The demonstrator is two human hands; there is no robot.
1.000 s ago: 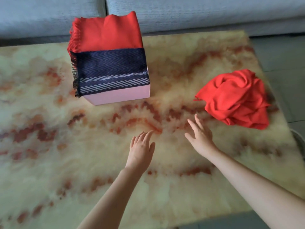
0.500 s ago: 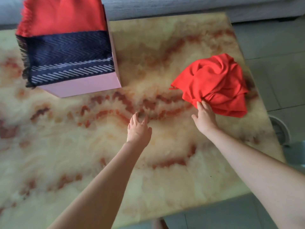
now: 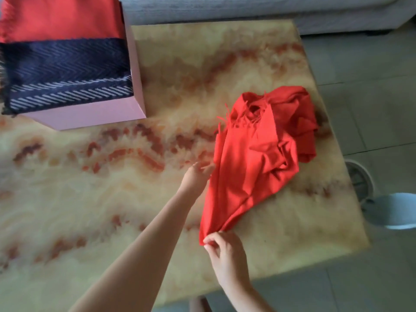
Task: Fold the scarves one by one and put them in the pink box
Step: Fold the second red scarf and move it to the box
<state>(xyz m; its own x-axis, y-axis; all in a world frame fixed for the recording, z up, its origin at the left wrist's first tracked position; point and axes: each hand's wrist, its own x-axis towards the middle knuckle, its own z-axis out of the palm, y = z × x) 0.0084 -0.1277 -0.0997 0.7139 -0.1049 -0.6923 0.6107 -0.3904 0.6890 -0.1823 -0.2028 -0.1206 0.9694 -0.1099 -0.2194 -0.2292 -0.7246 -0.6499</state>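
- Marbled orange-and-cream counter (image 3: 67,199), with a grey sofa (image 3: 225,7) behind it. The pink box (image 3: 94,115) stands at the counter's far left.
- In the pink box are a folded red scarf (image 3: 60,16) and a navy patterned scarf (image 3: 65,73).
- The loose red scarf (image 3: 258,158) lies on the counter, well right of the pink box and nearer the person.
- Change: half a second ago it was a tight bundle. Now one end is drawn out toward the person and the fringe (image 3: 243,118) shows.
- Right hand (image 3: 225,248): fingers and thumb pinch the drawn-out end.
- Left hand (image 3: 195,176): fingers straight, holding nothing, tips at the scarf's box-side edge.
- Judgement: the scarf is being opened out and folding has not yet begun.
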